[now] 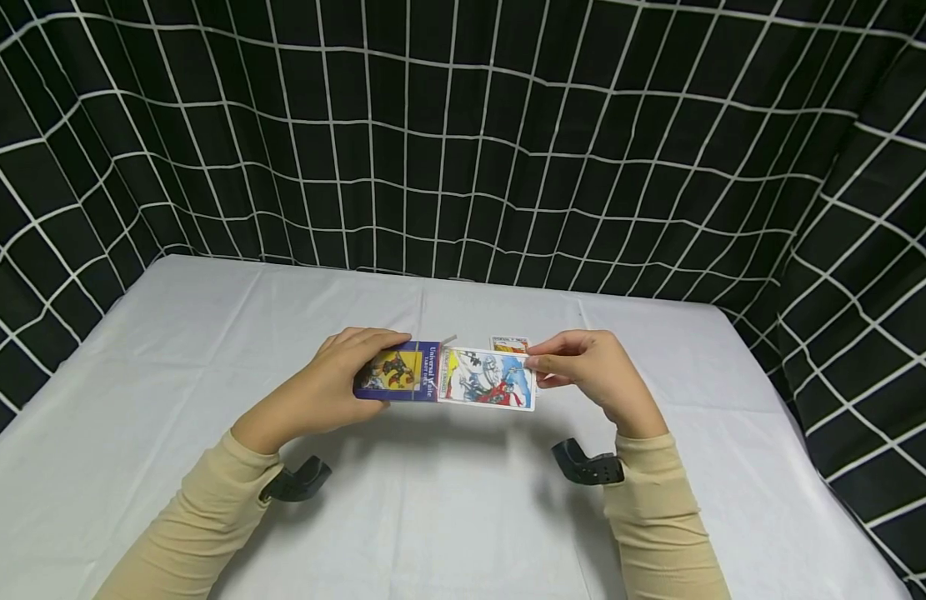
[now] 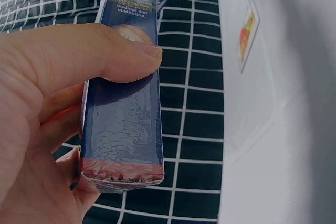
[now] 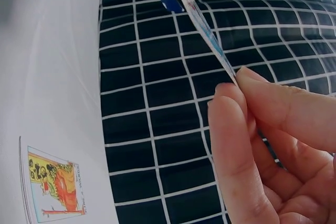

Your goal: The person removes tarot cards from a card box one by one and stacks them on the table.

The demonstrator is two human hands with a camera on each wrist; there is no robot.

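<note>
My left hand [image 1: 331, 379] grips a blue tarot card box [image 1: 387, 372] above the table, its thumb along the narrow side in the left wrist view. A flap [image 1: 449, 340] stands out at the box's right end. My right hand [image 1: 601, 375] pinches the far end of a tarot card [image 1: 487, 379], with its picture facing up. The card's other end meets the box's right end; whether part of it sits inside I cannot tell. Edge-on, the pinched card [image 3: 210, 38] looks thin in the right wrist view. Behind it, another tarot card [image 1: 509, 342] lies face up on the table.
A white cloth covers the table [image 1: 447, 517]. Black curtains with a white grid [image 1: 447, 150] surround its back and sides. Each wrist carries a black camera mount, such as the right one [image 1: 586, 464].
</note>
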